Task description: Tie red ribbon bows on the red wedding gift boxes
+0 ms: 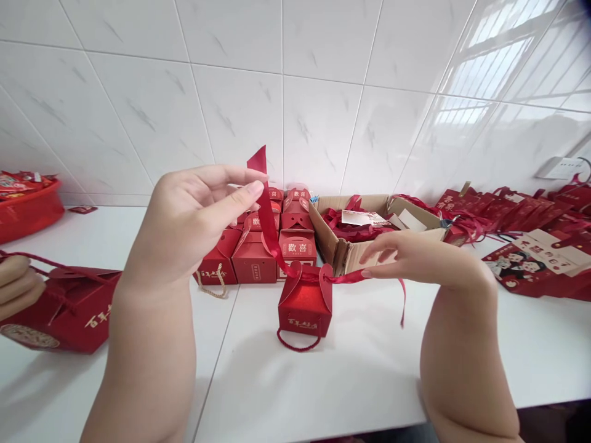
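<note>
A small red gift box [299,307] with gold lettering and a cord handle stands on the white table [323,381]. A red ribbon [268,215] runs through its top flaps. My left hand [194,215] pinches one ribbon end between thumb and fingers, raised up and to the left of the box. My right hand [415,258] pinches the other end just right of the box, and the loose tail hangs below it.
Several finished red boxes [272,246] stand behind. An open cardboard carton [341,249] holds ribbons and cards. Flat red boxes [530,246] lie at right, a red basket [28,212] at far left. Another person's hand [16,286] holds a red box [64,311].
</note>
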A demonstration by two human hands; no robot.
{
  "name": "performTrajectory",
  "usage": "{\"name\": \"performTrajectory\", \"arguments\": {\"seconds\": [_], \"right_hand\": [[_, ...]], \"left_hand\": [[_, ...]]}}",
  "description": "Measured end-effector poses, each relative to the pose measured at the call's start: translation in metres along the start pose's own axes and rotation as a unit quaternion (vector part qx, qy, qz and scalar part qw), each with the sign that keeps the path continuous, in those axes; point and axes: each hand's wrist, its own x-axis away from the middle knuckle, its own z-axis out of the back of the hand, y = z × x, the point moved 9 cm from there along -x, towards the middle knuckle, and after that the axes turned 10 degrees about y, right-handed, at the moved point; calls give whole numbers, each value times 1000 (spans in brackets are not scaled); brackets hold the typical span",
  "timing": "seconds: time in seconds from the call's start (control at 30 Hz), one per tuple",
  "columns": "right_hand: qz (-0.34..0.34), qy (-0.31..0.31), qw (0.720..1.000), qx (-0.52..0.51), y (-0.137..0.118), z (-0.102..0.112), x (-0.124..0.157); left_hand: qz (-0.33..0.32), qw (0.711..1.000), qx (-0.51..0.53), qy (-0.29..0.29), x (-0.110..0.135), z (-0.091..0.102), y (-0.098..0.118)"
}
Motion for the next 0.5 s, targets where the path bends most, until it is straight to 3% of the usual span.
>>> {"name": "performTrajectory", "arguments": {"seconds": [0.23, 0.37, 0.5], "right_hand": [[38, -45, 998, -16, -34, -35, -23], [71, -86, 993, -24, -39, -54, -35], [105, -105, 988, -34, -37, -59, -38]], "left_hand": [[7, 999, 15, -27, 2, -7, 2], [15, 999, 19, -41, 2, -9, 1], [17, 998, 3, -56, 2, -10, -1]]}}
